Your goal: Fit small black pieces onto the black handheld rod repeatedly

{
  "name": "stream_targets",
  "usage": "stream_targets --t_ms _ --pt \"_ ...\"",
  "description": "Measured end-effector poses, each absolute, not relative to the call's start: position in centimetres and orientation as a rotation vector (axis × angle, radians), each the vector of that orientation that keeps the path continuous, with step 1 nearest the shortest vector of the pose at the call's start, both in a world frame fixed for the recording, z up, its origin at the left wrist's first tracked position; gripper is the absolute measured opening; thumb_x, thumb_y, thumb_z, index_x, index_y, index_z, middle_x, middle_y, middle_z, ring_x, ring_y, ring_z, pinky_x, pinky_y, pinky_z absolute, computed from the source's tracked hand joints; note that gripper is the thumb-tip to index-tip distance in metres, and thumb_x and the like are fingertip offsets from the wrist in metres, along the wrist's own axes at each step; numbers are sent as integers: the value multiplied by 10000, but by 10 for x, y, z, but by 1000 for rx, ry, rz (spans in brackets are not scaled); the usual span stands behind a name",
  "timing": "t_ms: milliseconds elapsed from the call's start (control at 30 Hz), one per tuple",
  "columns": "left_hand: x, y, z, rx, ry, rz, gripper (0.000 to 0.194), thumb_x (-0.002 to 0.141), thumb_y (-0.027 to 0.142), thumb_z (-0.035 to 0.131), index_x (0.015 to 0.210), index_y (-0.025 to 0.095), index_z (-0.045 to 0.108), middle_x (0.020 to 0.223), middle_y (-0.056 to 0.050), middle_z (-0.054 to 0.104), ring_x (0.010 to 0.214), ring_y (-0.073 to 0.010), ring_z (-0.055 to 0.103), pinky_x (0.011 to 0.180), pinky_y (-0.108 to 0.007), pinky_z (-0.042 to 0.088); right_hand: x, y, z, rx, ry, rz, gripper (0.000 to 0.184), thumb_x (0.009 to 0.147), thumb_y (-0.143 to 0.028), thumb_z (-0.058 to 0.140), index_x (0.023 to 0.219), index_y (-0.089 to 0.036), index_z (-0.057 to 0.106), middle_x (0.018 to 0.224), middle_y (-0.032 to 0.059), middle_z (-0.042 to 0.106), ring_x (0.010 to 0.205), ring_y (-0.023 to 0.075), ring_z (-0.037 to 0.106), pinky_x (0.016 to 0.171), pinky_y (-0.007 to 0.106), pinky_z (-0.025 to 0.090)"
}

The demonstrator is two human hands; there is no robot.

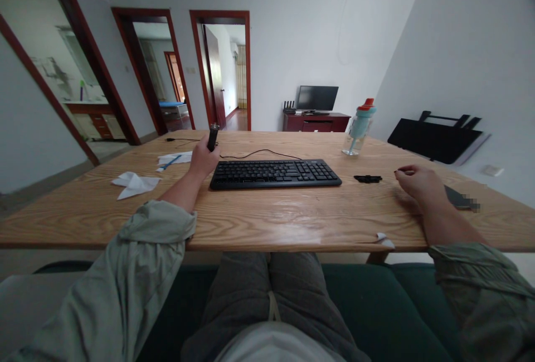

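My left hand (204, 155) is closed around a short black cylinder (213, 136), held upright just past the left end of a black keyboard (276, 174). The cylinder's lower part is hidden in my fingers, and I cannot tell its kind. The keyboard lies flat, its cable (263, 151) running behind it. My right hand (420, 181) is over the right side of the table with its fingers curled and pinched together; whether something small is between them I cannot make out. A small dark object (368, 179) lies between the keyboard and my right hand.
White tissues (134, 183) and a blue-and-white strip (169, 162) lie on the wooden table (259, 222) at left. A clear bottle with a red lid (359, 128) stands behind the keyboard's right end. A dark flat object (457, 198) lies beside my right wrist. A paper scrap (384, 240) is at the front edge.
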State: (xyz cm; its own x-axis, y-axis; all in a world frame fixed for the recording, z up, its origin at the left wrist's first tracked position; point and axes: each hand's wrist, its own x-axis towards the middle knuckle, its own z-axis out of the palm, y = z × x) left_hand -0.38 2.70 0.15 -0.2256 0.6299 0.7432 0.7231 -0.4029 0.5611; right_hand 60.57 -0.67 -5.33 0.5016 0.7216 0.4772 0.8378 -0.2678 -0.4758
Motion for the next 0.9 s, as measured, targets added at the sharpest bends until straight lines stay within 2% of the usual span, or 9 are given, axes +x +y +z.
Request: stream_targets --t_ms 100,267,433,600,733,833,900 --pt "-2 26 2 -1917 -1668 -1717 127 704 154 572 687 224 468 627 19 488 610 -154 455 607 -286 355 601 -7 -48 -2264 -1240 -146 191 724 -369 655 872 -252 692 921 140 702 736 270 603 655 392 416" --pt "-3 27 1 -1959 -1650 -1674 95 713 163 557 707 218 479 640 18 491 612 -151 449 606 -289 330 600 0 -47 -2445 -1354 -7 224 670 -331 711 865 -220 720 890 161 700 712 269 617 656 392 425" --pt "-4 30 -1 -1953 -1685 -1635 72 729 179 552 700 210 495 645 15 488 618 -150 452 615 -290 328 597 1 -47 -2446 -1511 110 252 758 -385 642 891 -186 721 841 117 707 766 256 648 707 346 456" --pt "-5 30 -1 -1956 -1680 -1624 67 722 176 558 710 206 499 635 19 478 607 -149 450 607 -293 320 598 0 -46 -2430 -1464 221 345 795 -376 612 1074 -181 670 807 89 713 802 246 665 696 318 469" --pt "-5 30 -1 -1970 -1654 -1640 88 722 181 551 697 208 471 631 19 468 605 -146 440 595 -293 309 609 4 -51 -2459 -1439 138 360 801 -359 608 1102 -170 662 945 127 719 861 263 665 707 325 475" --pt "-5 31 -2 -1959 -1660 -1634 84 720 176 553 704 209 477 640 18 480 613 -147 444 603 -295 318 613 6 -53 -2500 -1501 76 298 791 -265 611 1053 -159 703 1086 156 701 926 278 659 736 330 474" --pt "-5 31 -2 -1951 -1669 -1628 91 718 170 556 700 211 476 641 18 484 614 -146 443 603 -294 320 611 5 -52 -2508 -1530 78 278 791 -220 600 1032 -164 727 1093 152 703 918 273 662 740 329 471"
